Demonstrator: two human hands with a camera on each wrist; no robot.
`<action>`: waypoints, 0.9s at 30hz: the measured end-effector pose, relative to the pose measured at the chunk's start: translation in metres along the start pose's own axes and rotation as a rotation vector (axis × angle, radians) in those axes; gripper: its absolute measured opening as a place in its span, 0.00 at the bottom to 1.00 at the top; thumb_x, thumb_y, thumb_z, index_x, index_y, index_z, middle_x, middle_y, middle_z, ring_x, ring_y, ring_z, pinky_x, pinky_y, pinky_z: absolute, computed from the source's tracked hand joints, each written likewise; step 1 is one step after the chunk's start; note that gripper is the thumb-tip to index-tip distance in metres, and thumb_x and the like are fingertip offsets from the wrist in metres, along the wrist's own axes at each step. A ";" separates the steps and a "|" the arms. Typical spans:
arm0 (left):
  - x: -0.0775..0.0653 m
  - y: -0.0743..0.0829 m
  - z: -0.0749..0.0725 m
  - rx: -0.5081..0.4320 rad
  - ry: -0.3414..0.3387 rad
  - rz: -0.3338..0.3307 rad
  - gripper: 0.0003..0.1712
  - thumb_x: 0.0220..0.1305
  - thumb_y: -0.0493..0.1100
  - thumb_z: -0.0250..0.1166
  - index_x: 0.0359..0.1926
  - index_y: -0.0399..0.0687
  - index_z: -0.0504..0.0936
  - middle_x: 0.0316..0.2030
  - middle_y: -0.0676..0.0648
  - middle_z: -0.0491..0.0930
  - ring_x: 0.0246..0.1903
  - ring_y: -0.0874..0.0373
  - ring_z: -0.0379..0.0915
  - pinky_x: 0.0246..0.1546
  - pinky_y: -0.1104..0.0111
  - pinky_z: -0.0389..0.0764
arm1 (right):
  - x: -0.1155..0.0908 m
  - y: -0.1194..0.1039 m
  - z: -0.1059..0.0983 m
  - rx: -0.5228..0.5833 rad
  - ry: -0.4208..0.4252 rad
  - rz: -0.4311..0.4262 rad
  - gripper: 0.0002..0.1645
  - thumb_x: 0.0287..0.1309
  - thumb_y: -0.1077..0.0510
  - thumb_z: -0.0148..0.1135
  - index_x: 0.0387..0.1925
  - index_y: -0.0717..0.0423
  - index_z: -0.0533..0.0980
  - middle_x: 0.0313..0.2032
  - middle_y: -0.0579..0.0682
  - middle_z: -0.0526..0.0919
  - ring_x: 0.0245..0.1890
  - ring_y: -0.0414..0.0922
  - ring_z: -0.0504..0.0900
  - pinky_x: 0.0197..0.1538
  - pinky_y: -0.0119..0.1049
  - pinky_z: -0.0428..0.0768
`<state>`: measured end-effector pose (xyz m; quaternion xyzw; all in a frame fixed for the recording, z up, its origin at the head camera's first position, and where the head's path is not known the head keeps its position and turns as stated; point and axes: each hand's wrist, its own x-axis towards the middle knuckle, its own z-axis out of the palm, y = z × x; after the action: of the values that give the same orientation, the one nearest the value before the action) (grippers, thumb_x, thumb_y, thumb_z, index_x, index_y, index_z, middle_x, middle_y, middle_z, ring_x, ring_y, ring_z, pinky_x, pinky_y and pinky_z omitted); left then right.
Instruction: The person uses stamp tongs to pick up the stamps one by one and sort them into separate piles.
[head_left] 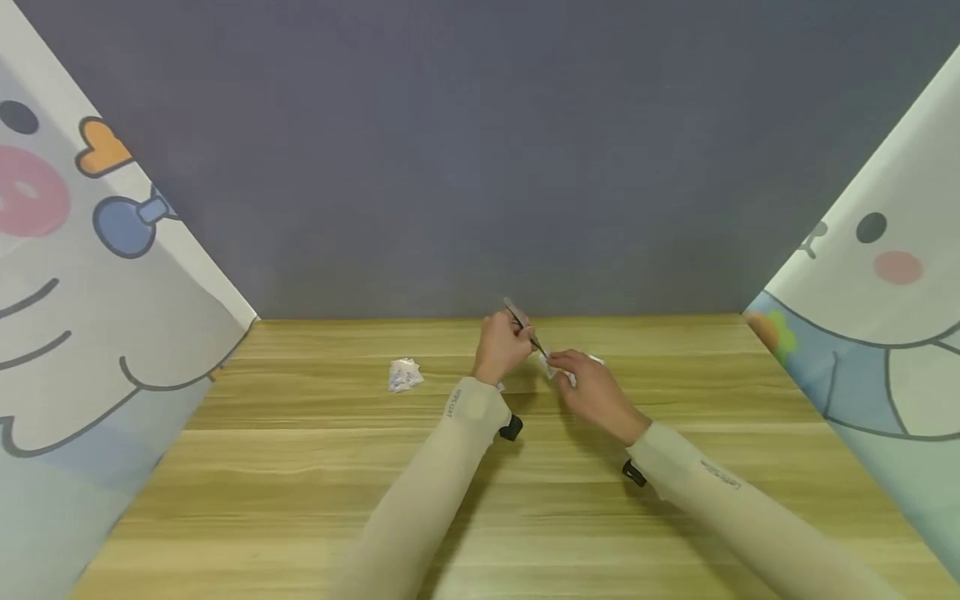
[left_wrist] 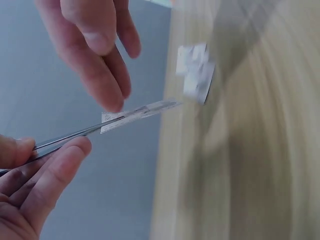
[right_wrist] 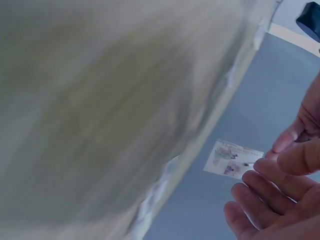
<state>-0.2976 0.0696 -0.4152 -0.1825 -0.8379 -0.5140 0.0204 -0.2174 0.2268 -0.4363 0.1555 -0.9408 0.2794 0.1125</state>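
Note:
My left hand (head_left: 502, 343) pinches metal tweezers (head_left: 519, 318) between thumb and fingers. In the left wrist view, the tweezers (left_wrist: 65, 139) reach onto a thin, small printed sheet (left_wrist: 150, 110), held up off the table. My right hand (head_left: 596, 393) is beside the sheet, and a fingertip (left_wrist: 114, 102) lies at its upper edge; whether it touches is unclear. In the right wrist view, the sheet (right_wrist: 231, 160) shows small purplish prints, with my right hand's fingers (right_wrist: 270, 192) loosely bent beside it. Nothing is plainly gripped by the right hand.
A small pile of white printed pieces (head_left: 405, 375) lies on the wooden table (head_left: 315, 467), left of the hands. Another pile (left_wrist: 196, 72) sits by the right hand. A grey wall (head_left: 480, 167) stands behind, with cartoon-printed panels (head_left: 150, 333) at both sides.

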 end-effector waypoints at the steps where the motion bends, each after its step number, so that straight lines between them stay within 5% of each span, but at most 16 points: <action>1: 0.000 0.001 0.005 0.008 -0.003 0.000 0.04 0.67 0.35 0.58 0.38 0.38 0.78 0.27 0.46 0.81 0.21 0.61 0.77 0.20 0.71 0.77 | -0.001 0.003 0.000 -0.007 0.004 0.001 0.17 0.64 0.65 0.52 0.52 0.65 0.77 0.54 0.56 0.76 0.51 0.56 0.76 0.53 0.53 0.72; 8: 0.001 0.005 0.032 0.131 -0.021 0.025 0.05 0.66 0.36 0.58 0.33 0.42 0.79 0.22 0.50 0.78 0.17 0.60 0.71 0.19 0.70 0.71 | -0.007 0.020 0.001 -0.043 0.020 0.032 0.12 0.59 0.67 0.56 0.43 0.66 0.81 0.44 0.58 0.82 0.44 0.56 0.80 0.48 0.50 0.76; 13: 0.004 -0.001 0.042 0.227 -0.013 0.041 0.07 0.65 0.36 0.58 0.30 0.41 0.78 0.20 0.48 0.77 0.18 0.58 0.71 0.20 0.69 0.71 | -0.009 0.027 0.005 -0.072 -0.084 0.069 0.13 0.61 0.67 0.54 0.44 0.64 0.81 0.45 0.58 0.82 0.45 0.55 0.80 0.49 0.51 0.76; 20: 0.004 -0.004 0.043 0.242 -0.029 0.015 0.06 0.66 0.38 0.58 0.33 0.42 0.78 0.22 0.48 0.78 0.18 0.59 0.72 0.19 0.70 0.71 | -0.012 0.027 0.005 -0.183 -0.217 -0.103 0.15 0.62 0.68 0.50 0.47 0.72 0.77 0.48 0.63 0.78 0.51 0.59 0.75 0.56 0.52 0.71; 27: 0.002 0.001 0.034 0.191 -0.028 0.010 0.08 0.67 0.37 0.56 0.29 0.47 0.77 0.20 0.51 0.75 0.16 0.60 0.67 0.18 0.70 0.69 | -0.017 0.029 0.001 -0.193 -0.260 -0.123 0.18 0.64 0.67 0.50 0.52 0.74 0.73 0.52 0.64 0.74 0.53 0.59 0.73 0.56 0.52 0.70</action>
<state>-0.2943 0.1000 -0.4300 -0.1909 -0.8823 -0.4293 0.0287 -0.2118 0.2529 -0.4562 0.2361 -0.9586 0.1578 0.0210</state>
